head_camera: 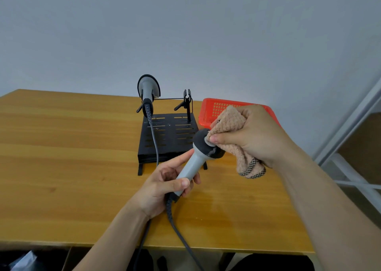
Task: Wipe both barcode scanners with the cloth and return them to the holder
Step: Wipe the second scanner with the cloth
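Observation:
My left hand (165,185) grips the grey handle of a barcode scanner (195,159), its black head tilted up to the right. My right hand (250,136) holds a bunched tan cloth (232,123) and presses it with the thumb against that scanner's head. A second grey and black scanner (147,91) sits upright in the left cradle of the black metal holder (175,134). The holder's right cradle (187,99) holds nothing. Both scanners' cables run down toward the table's front edge.
A red plastic basket (218,108) stands behind my right hand, right of the holder. The wooden table (61,157) meets a grey wall at the back. A white metal frame (354,167) stands off the table's right side.

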